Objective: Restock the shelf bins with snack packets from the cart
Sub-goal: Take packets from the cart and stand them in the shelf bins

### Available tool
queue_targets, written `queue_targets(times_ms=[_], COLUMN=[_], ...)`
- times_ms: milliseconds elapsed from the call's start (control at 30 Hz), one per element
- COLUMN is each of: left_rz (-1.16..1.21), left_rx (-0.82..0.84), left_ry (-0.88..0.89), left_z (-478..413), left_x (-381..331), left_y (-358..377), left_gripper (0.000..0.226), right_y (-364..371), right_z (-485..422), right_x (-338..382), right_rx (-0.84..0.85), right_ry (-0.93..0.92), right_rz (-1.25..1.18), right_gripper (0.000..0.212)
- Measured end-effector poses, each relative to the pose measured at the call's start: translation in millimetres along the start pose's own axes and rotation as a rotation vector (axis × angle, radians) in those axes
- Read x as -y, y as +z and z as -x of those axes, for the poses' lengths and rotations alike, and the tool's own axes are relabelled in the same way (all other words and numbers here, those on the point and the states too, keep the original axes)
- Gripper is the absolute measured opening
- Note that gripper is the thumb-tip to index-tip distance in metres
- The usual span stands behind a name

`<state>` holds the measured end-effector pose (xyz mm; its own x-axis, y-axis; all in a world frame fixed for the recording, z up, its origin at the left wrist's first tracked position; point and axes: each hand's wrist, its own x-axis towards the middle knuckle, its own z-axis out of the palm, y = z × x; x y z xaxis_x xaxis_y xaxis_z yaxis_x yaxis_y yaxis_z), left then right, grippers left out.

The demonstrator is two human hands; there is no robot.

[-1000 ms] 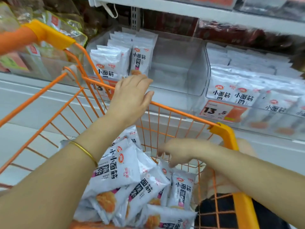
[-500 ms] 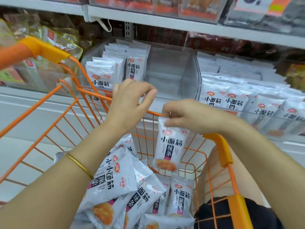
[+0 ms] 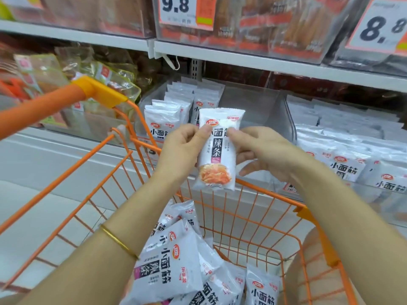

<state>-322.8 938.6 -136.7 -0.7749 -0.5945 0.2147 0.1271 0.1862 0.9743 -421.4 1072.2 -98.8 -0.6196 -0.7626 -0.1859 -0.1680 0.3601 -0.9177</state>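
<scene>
Head view: the snack packet (image 3: 217,150) hangs in mid-frame above the far rim of the orange cart (image 3: 264,190), held between both hands. The left hand (image 3: 182,148) pinches its upper left edge at 9 o'clock of the packet. The right hand (image 3: 262,150) pinches the upper right edge at 3 o'clock, its lower fingers loosely spread behind the wrapper. The packet's long axis runs straight from 12 to 6. Its crimped top seal points to 12, the food picture sits at the 6 end, and the printed face is turned toward the wearer. That already matches the standing rows of packets (image 3: 174,111) in the clear bin (image 3: 253,111), which lies just beyond at 12 o'clock and has bare room on its 3 o'clock side. To place it well, I would keep it upright and face-forward, lift it over the bin's front wall, and stand it snug against the existing row so it does not flop. More packets (image 3: 167,267) lie jumbled in the cart at 6 o'clock.
</scene>
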Motion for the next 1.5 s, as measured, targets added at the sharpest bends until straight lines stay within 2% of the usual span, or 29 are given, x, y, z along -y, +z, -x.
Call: queue_targets(times_ms=[100, 133, 200, 300, 400, 500, 667, 800, 967, 1067, 1133, 1200, 1300, 1367, 1433, 1500], left_rz=[-0.06, -0.136, -0.452, -0.898, -1.154, -1.17, -1.162, -1.184, -1.173, -1.163, -1.173, -1.157, -1.099, -1.062, -1.04, -1.019], left_rx=[-0.089, -0.11, -0.11, 0.045, 0.186, 0.151, 0.16, 0.122, 0.158, 0.142, 0.147, 0.144, 0.129, 0.119, 0.112, 0.115], left_ry=[0.033, 0.07, 0.194, 0.389, 0.307, 0.327, 0.324, 0.344, 0.327, 0.334, 0.333, 0.346, 0.383, 0.433, 0.491, 0.527], left_z=[-5.3, -6.2, -7.3, -11.7, -9.4, -9.0, -8.9, -10.0, -8.7, -7.5, -7.3, -7.2, -6.7, -3.7, 1.6, 6.9], left_x=[2.6, 4.0, 10.2, 29.8, 45.4, 49.2, 47.8, 49.7, 47.6, 47.0, 45.7, 41.3, 34.1, 32.3, 30.9, 29.6], left_y=[-2.6, -3.4, -8.2, -12.8, -10.8, -9.7, -9.4, -8.9, -9.8, -9.5, -10.0, -9.4, -4.2, 1.5, 6.7, 10.8], left_gripper=[0.032, 0.026, 0.022, 0.044, 0.063, 0.078, 0.074, 0.059, 0.075, 0.076, 0.077, 0.074, 0.064, 0.057, 0.051, 0.046], right_y=[1.0, -1.3, -9.2, -13.3, 0.0, 11.7, 23.7, 30.8, 26.9, 17.7, 11.0, 5.2, 2.4, 9.3, 25.9, 44.0], right_z=[-18.4, -27.9, -50.6, -92.3, -131.5, -163.6, -184.7, -190.5, -189.9, -174.5, -145.8, -97.8, -16.0, 14.5, 22.9, 23.6], right_x=[-0.9, 0.1, 1.9, -2.0, -17.5, -33.8, -30.4, -27.1, -28.4, -21.4, -9.6, 2.2, 4.2, -16.4, -52.0, -89.6], right_rx=[0.041, 0.003, -0.116, -0.257, -0.257, -0.318, -0.466, -0.458, -0.415, -0.397, -0.418, -0.345, -0.042, 0.252, 0.524, 0.702], right_ry=[0.014, 0.016, 0.021, 0.026, 0.083, 0.12, 0.092, 0.058, 0.088, 0.083, -0.005, -0.123, -0.144, -0.034, 0.102, 0.177], right_rz=[0.031, -0.03, -0.161, -0.178, -0.038, 0.065, 0.243, 0.298, 0.29, 0.366, 0.386, 0.281, 0.282, 0.503, 0.896, 1.217], right_gripper=[0.024, 0.018, 0.009, 0.007, 0.012, 0.017, 0.015, 0.009, 0.018, 0.026, 0.026, 0.023, 0.011, 0.006, 0.02, 0.03])
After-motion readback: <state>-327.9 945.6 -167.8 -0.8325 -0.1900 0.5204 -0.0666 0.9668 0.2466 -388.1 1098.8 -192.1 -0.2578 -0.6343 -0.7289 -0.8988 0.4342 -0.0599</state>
